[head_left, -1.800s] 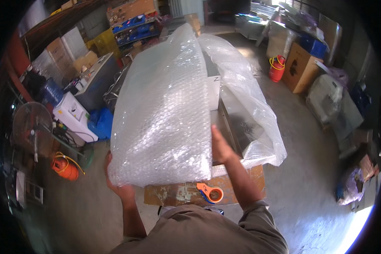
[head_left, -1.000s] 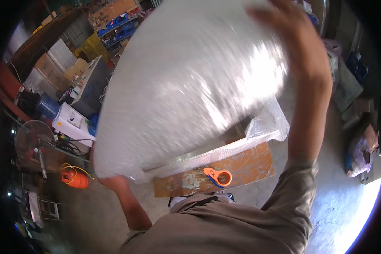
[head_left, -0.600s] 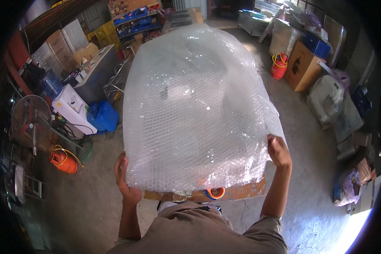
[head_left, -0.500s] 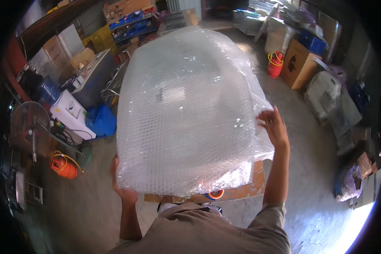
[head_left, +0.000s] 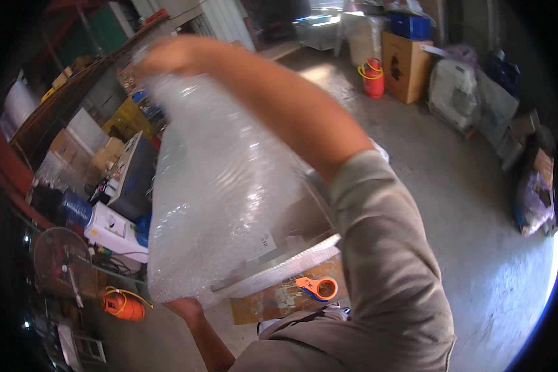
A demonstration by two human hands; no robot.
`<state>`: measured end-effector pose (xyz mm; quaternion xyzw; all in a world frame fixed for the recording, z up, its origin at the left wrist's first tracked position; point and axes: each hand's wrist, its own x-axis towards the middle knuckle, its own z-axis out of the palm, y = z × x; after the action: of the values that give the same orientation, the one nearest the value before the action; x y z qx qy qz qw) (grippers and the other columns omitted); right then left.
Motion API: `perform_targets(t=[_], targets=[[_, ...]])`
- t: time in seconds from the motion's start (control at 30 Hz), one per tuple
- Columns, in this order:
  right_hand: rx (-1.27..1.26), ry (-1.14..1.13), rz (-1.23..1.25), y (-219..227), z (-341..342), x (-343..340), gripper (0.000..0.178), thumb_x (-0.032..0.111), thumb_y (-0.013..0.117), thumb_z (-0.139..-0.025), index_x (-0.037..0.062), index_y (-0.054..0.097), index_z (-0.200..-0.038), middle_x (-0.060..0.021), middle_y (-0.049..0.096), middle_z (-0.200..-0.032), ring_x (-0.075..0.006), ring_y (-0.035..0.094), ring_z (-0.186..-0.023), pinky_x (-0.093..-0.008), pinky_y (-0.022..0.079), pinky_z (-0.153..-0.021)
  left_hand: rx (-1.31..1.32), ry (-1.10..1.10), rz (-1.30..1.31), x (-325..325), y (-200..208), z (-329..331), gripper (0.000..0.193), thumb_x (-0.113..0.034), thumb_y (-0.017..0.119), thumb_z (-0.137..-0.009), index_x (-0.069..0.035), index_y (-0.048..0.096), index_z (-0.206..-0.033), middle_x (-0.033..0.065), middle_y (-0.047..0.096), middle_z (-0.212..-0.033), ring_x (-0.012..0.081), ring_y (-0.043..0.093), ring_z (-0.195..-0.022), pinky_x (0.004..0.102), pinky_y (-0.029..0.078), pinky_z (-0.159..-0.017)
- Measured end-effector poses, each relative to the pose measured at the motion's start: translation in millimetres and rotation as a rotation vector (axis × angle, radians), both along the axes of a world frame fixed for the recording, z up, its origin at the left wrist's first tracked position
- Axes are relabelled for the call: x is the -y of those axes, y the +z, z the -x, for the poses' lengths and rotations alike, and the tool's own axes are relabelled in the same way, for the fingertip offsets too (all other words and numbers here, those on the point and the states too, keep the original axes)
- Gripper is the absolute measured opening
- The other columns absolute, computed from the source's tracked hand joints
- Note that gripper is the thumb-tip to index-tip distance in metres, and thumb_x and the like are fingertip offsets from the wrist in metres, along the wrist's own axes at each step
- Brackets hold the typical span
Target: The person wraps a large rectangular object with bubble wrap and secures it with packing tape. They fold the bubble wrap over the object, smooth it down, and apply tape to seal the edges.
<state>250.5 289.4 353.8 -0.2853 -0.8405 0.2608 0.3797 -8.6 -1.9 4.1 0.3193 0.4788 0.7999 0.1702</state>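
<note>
A large clear sheet of bubble wrap point(head_left: 198, 186) hangs over the left side of a flat, boxy item point(head_left: 307, 217) with a pale label near its front. My right hand point(head_left: 164, 56), blurred by motion, is raised at the far left with its fingers closed on the top of the sheet; that arm crosses over the item. Low at the near left corner, my left hand point(head_left: 185, 307) grips the wrap's edge, its fingers partly hidden beneath it. An orange tape dispenser point(head_left: 322, 287) lies on the worn wooden tabletop point(head_left: 254, 309) under the item, close to my body.
A white water dispenser point(head_left: 115, 229), a standing fan point(head_left: 62, 260) and an orange gas cylinder point(head_left: 124, 305) stand at the left. Farther right are a red gas cylinder point(head_left: 372, 79), a cardboard box point(head_left: 406, 67) and wrapped goods point(head_left: 454, 93).
My right hand has swung from the right side to the far left, pulling the bubble wrap across. The item's right part, its label and the tape dispenser now show. The view has turned rightward.
</note>
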Motion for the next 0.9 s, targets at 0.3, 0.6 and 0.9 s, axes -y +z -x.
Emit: perform_targets(t=[0.3,0.6,0.9], targets=[[-0.173,-0.235,-0.005,16,-76,-66,0.044,0.027,0.069,-0.089,0.0016,0.07,-0.125,-0.0183,0.072,-0.12,-0.0301,0.071,-0.104,-0.0486,0.055,-0.092,0.002,0.069,-0.011,2,-51,13,0.054,-0.034,0.049,-0.104,0.002,0.047,-0.144,0.0175,0.052,-0.146,0.0305,0.053,-0.131,0.044,0.046,-0.11],[-0.417,-0.438,0.494,-213,-261,-69,0.054,0.022,0.075,-0.088,-0.0039,0.062,-0.134,-0.0189,0.068,-0.126,-0.0246,0.067,-0.11,-0.0373,0.055,-0.09,-0.832,-0.043,0.147,23,-12,-35,0.06,0.003,0.043,-0.086,0.006,0.051,-0.146,0.0245,0.048,-0.151,0.038,0.047,-0.14,0.046,0.036,-0.118],[0.081,-0.865,-0.215,-308,-308,-22,0.035,0.027,0.072,-0.092,-0.0043,0.07,-0.109,-0.0112,0.067,-0.073,-0.0197,0.063,-0.066,-0.0361,0.05,-0.064,-0.884,-0.167,0.263,49,-5,15,0.051,-0.001,0.061,-0.092,0.0,0.056,-0.143,0.024,0.045,-0.153,0.0373,0.052,-0.135,0.0434,0.046,-0.108]])
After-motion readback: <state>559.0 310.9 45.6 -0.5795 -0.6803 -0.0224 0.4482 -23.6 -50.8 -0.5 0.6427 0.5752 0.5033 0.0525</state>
